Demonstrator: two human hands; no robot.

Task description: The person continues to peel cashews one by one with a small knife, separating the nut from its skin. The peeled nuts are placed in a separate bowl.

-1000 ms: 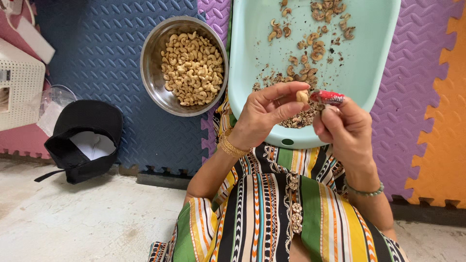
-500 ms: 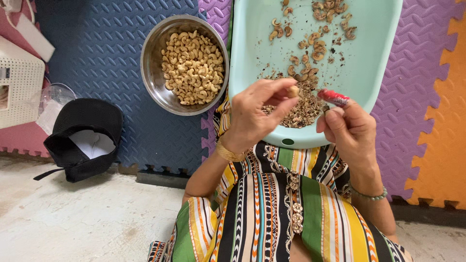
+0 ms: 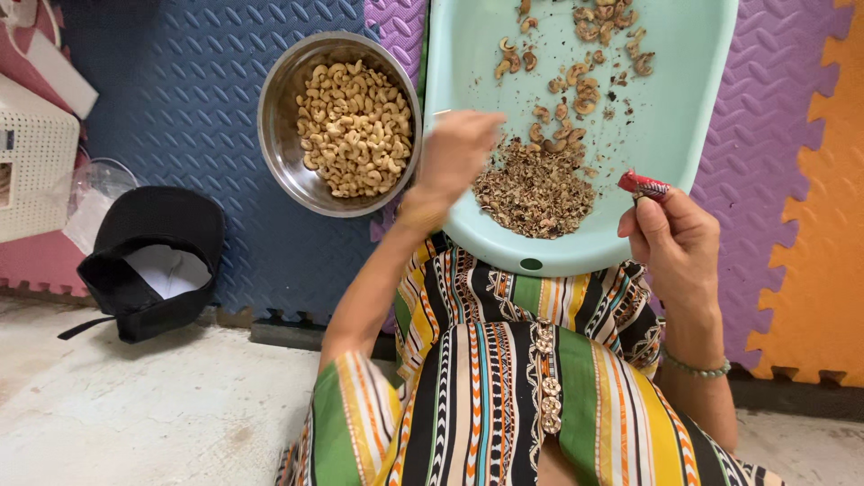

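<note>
Lying at the far left, a white slatted plastic basket (image 3: 31,171) sat against pink foam matting, with a clear plastic container (image 3: 97,184) just beside it and a black cloth cap (image 3: 148,261) resting half on the bare, pale concrete floor (image 3: 162,405). The floor beyond was covered in interlocking foam tiles: a dark blue foam mat (image 3: 189,117) first, then purple, then orange at the right edge. On the blue mat stood a round stainless-steel bowl (image 3: 335,121) heaped with peeled pale cashew kernels (image 3: 355,130). Next to it, the left hand (image 3: 454,153) hovered blurred between the bowl's rim and a mint-green plastic tray (image 3: 684,108); whether its fingers pinched anything could not be told. The tray rested on the lap of a striped dress and held a brown pile of husk scraps (image 3: 535,189) and scattered unpeeled nuts. Well apart, the right hand (image 3: 675,243) was closed around a small red-handled peeling tool (image 3: 643,186) beside the tray's right rim.
</note>
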